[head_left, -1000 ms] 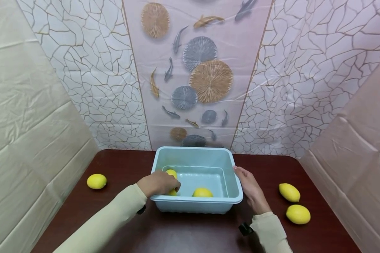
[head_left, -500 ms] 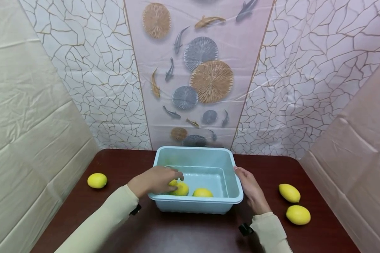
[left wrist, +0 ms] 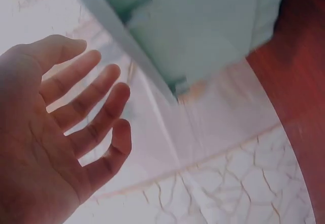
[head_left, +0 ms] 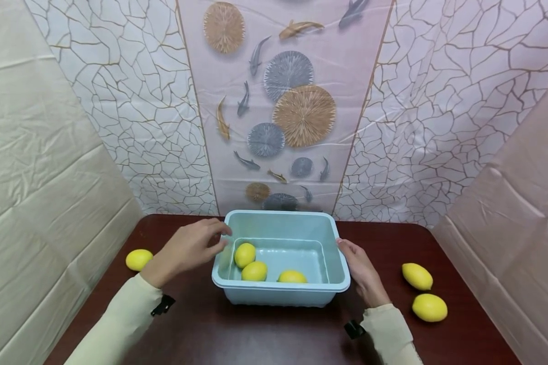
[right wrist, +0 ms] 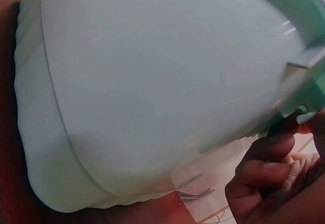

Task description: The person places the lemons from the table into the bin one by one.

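A light blue plastic basin (head_left: 280,287) stands on the dark red table. Inside it lie three lemons: one at the left wall (head_left: 245,255), a second lemon (head_left: 254,271) just in front of it, and a third lemon (head_left: 292,277) near the front wall. My left hand (head_left: 189,249) is raised at the basin's left rim with nothing in it. In the left wrist view its fingers (left wrist: 104,117) are spread and loosely bent, apart from the basin wall. My right hand (head_left: 362,268) grips the right rim; the right wrist view shows its curled fingers (right wrist: 264,165) under the rim's edge.
One lemon (head_left: 139,259) lies on the table at the left, behind my left wrist. Two more lemons, a rear one (head_left: 417,277) and a front one (head_left: 430,307), lie at the right. A patterned curtain (head_left: 274,167) hangs close behind the basin.
My left hand has let go of a lemon in the basin, lifted out and moved left past the rim. Both left-side lemons now show fully. The right hand keeps its hold.
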`<action>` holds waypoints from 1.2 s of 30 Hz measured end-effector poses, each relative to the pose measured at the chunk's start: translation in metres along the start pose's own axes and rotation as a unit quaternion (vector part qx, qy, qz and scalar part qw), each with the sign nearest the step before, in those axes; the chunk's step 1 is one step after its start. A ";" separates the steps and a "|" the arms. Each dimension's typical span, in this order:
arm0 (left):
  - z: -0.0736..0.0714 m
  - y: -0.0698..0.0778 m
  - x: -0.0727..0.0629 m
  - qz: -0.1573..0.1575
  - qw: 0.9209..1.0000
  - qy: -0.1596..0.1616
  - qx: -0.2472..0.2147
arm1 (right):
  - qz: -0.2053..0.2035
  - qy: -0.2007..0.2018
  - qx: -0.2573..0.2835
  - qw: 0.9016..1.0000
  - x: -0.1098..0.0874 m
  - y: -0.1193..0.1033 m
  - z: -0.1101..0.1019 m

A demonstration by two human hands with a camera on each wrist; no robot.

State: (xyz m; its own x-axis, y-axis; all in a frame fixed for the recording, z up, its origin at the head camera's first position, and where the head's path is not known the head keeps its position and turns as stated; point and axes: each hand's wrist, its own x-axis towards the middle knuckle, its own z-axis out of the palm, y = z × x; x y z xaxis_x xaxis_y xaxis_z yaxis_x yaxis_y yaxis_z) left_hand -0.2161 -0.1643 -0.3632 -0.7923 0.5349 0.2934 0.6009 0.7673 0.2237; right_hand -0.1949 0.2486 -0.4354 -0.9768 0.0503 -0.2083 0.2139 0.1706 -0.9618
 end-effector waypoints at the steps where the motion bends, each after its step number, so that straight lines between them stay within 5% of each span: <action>1: -0.002 -0.004 -0.002 -0.012 1.000 0.007 0.004 | -0.001 0.000 0.000 1.000 0.000 0.000 0.000; 12: -0.016 -0.050 -0.032 -0.105 0.993 0.043 0.021 | -0.007 0.000 -0.002 1.000 0.001 -0.003 -0.001; 25: 0.008 -0.098 -0.069 -0.147 0.989 0.022 0.020 | 0.008 0.005 -0.007 1.000 -0.002 0.003 0.002; 30: 0.018 -0.118 -0.081 -0.183 0.983 -0.004 0.030 | 0.006 0.006 -0.007 1.000 -0.003 0.002 0.003; 36: 0.025 -0.138 -0.092 -0.244 0.966 -0.080 0.020 | 0.008 0.006 -0.004 1.000 -0.002 0.000 0.002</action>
State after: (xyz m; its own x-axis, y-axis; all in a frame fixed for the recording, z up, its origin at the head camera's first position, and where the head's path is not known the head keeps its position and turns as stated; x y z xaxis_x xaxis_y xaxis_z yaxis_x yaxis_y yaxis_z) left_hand -0.2289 -0.3099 -0.4444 -0.9884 0.1511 0.0148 0.1497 0.9536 0.2614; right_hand -0.1927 0.2462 -0.4350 -0.9729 0.0649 -0.2217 0.2299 0.1777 -0.9569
